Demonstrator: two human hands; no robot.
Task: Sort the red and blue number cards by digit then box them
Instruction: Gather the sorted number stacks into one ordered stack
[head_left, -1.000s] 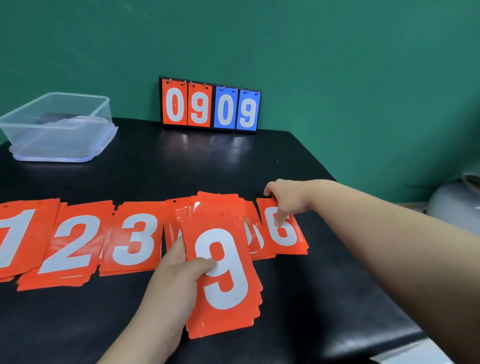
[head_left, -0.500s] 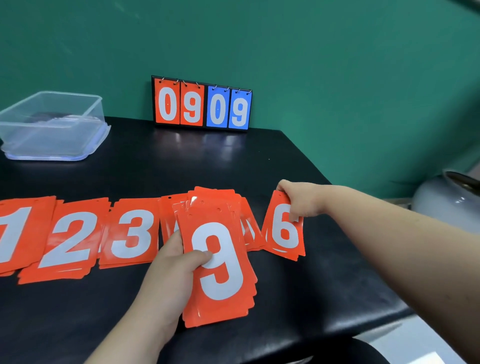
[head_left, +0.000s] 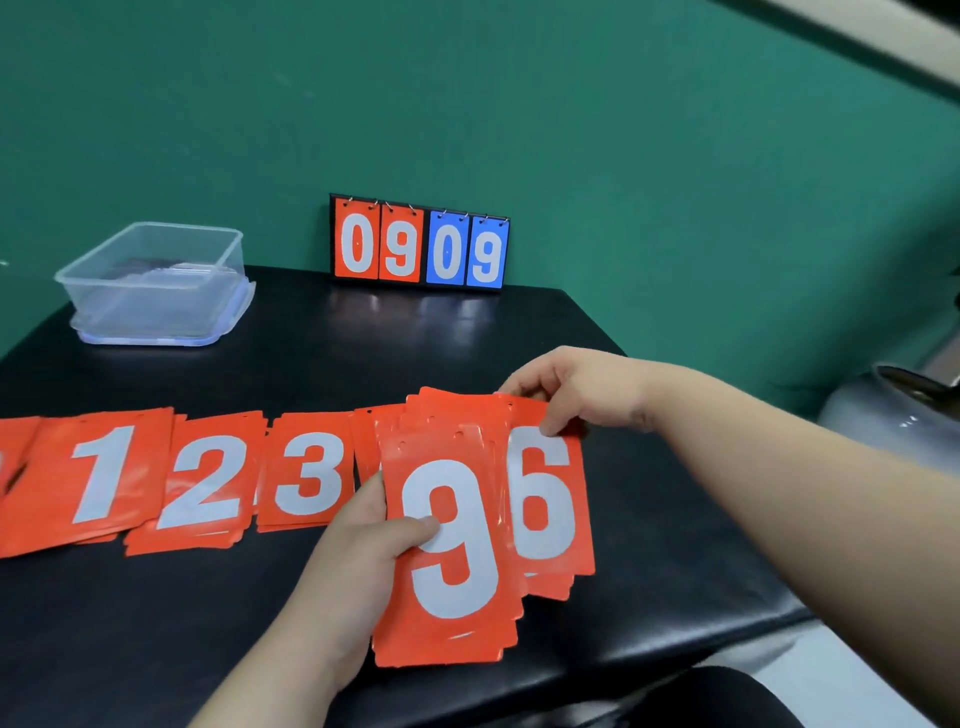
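My left hand (head_left: 358, 561) grips a stack of red number cards (head_left: 457, 613) with a 9 on top, thumb pressed on the digit, above the black table's front middle. My right hand (head_left: 571, 395) pinches the top edge of the red 6 cards (head_left: 545, 499) and holds them right beside the 9 stack, touching it. Red piles showing 1 (head_left: 98, 478), 2 (head_left: 208, 483) and 3 (head_left: 311, 473) lie in a row on the left. More red cards sit hidden behind the 9 stack. A clear plastic box (head_left: 156, 286) stands at the back left.
A small flip scoreboard (head_left: 418, 247) reading 0 9 in red and 0 9 in blue leans against the green wall at the table's (head_left: 363, 353) back. A grey rounded vessel (head_left: 893, 415) stands off the table's right side. The right table edge is close to my right forearm.
My right hand has lifted the 6 cards from the table and carried them left, up against the 9 stack. My left hand keeps its grip on the 9 stack.
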